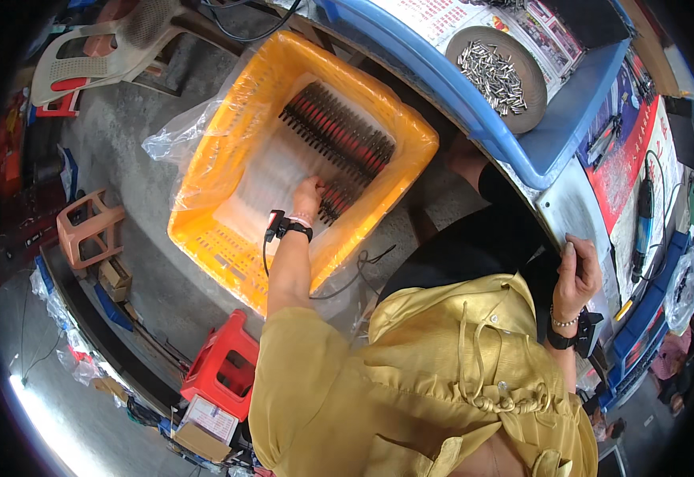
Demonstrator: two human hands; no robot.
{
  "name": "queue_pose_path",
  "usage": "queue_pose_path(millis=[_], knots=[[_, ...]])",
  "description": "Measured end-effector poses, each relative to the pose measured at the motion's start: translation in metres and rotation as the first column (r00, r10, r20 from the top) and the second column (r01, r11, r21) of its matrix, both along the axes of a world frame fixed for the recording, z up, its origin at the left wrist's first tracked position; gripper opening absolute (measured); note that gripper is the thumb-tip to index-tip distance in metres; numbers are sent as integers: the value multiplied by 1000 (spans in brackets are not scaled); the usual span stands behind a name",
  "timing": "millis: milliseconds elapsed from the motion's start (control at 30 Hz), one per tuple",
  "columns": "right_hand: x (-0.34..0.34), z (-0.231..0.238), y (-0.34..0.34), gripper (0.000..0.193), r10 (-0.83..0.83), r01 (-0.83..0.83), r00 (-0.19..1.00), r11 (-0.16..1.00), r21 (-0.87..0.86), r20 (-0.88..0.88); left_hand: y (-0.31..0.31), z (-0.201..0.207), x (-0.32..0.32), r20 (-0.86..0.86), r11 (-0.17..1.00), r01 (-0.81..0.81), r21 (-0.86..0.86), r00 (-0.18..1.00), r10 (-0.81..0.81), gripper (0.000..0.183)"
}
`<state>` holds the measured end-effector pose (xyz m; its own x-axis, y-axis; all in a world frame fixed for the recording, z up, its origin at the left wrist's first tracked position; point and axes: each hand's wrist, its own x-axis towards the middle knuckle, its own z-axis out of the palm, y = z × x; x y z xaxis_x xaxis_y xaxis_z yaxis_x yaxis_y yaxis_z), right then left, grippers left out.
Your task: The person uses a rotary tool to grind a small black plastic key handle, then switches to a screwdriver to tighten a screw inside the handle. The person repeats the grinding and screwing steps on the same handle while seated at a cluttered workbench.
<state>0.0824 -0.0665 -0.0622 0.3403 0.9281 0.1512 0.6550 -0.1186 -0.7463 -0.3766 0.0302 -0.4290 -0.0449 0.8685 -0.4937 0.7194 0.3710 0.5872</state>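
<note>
My left hand [309,197] reaches down into a yellow plastic crate [204,171] lined with clear film. Its fingers are closed at the end of a short row of dark slim parts [342,199]; whatever they grip is hidden. Beside it runs a longer row of similar dark parts with red patches [337,127], packed side by side. Pale sheeting [263,187] covers the crate's bottom around them. At the table's near edge is my right hand [579,274], fingers curled and thumb against them. Anything held there is too small or hidden to make out.
A blue tray [474,99] on the table [577,203] carries a round dish [531,111] of small metal pins. A blue pen-shaped tool [645,215] lies at right. Red [224,366] and brown [91,226] stools stand on the floor. A black cable [355,274] trails beside the crate.
</note>
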Motion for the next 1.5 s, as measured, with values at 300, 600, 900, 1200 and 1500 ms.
queue_pose_path(millis=[300, 600, 900, 1200, 1500], knots=[[-4, 4, 6, 7, 4, -7, 995, 1000, 26, 104, 6, 9, -4, -180, 972, 229, 50, 959, -217, 21], [4, 15, 7, 9, 108, -112, 991, 993, 47, 73, 25, 289, 81, 401, 991, 118, 65, 906, -134, 18], [32, 45, -22, 13, 202, -195, 946, 979, 54, -254, 10, 446, 313, 454, 715, 462, 525, 558, -695, 14], [117, 71, -131, 12, -417, 414, 909, 900, 134, -9, 119, 373, 464, -238, 575, 563, 594, 805, -543, 34], [234, 19, -187, 41, -699, 753, 532, 648, 109, 479, 117, 392, 458, 279, 817, 316, 482, 829, -485, 29]])
